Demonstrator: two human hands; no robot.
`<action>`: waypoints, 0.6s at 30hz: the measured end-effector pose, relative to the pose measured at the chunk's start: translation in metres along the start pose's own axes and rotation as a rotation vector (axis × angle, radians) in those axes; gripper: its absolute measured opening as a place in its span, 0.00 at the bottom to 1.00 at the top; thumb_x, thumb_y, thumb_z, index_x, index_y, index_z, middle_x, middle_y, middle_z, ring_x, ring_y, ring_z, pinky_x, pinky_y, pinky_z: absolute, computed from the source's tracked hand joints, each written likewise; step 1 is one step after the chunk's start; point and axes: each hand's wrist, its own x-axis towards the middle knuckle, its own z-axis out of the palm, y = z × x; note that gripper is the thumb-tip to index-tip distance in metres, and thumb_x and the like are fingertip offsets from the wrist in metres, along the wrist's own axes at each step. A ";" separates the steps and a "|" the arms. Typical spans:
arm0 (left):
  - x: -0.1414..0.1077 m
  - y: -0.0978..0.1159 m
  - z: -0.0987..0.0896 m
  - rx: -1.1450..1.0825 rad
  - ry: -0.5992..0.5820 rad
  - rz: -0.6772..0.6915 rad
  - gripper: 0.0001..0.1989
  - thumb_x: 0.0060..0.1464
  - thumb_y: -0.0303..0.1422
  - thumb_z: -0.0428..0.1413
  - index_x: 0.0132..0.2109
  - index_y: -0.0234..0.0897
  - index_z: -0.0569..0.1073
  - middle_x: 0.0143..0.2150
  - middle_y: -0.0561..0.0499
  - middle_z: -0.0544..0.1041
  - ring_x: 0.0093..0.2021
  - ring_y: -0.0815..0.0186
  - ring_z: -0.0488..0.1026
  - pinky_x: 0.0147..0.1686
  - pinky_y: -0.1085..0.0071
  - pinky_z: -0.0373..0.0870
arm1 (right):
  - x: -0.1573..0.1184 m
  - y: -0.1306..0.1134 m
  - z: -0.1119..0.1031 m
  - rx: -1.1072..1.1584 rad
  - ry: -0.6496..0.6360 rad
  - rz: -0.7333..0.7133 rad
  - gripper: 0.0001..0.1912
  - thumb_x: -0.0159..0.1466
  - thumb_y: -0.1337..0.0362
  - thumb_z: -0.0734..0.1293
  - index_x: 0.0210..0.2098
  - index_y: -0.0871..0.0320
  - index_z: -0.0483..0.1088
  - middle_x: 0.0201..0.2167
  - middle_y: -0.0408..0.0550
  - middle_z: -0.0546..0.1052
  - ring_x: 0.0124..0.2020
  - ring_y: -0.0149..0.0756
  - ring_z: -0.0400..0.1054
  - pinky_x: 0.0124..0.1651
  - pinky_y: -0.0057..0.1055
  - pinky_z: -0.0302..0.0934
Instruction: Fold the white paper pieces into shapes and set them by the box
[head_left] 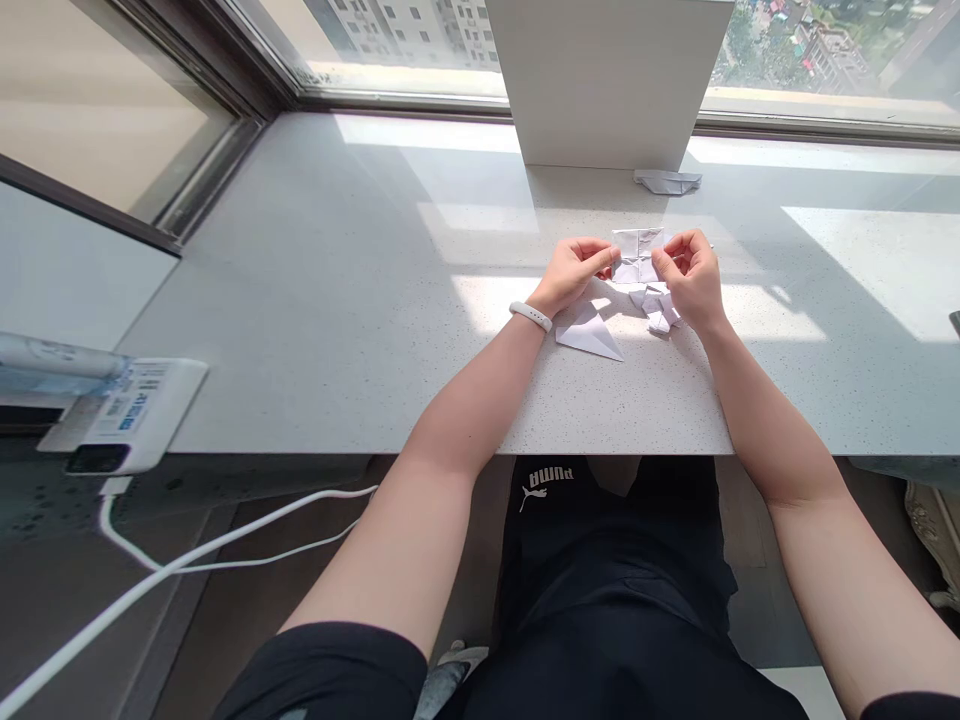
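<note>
Between both hands a small square of creased white paper point(636, 243) is held up over the counter. My left hand point(576, 268) pinches its left edge between thumb and fingers; a white band circles that wrist. At the right edge, my right hand point(691, 272) grips the paper with thumb and curled fingers. Just below lies a folded white paper piece point(658, 305) with several flaps, close to my right hand. A flat white paper triangle point(589, 333) rests nearer the counter's front edge, beside my left wrist.
A long folded paper strip point(667, 182) lies farther back, near the base of a grey upright panel point(607, 80) by the window. At the far left, a white power bank point(142, 410) with a plugged-in white cable point(195, 555) sits on the speckled counter point(337, 300).
</note>
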 end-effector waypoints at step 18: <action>0.007 -0.012 0.000 0.015 0.108 0.029 0.25 0.63 0.47 0.85 0.33 0.40 0.82 0.29 0.52 0.81 0.33 0.67 0.78 0.40 0.67 0.79 | -0.003 -0.006 0.000 0.056 -0.061 0.059 0.25 0.71 0.40 0.86 0.52 0.45 0.76 0.45 0.49 0.79 0.47 0.49 0.81 0.48 0.50 0.85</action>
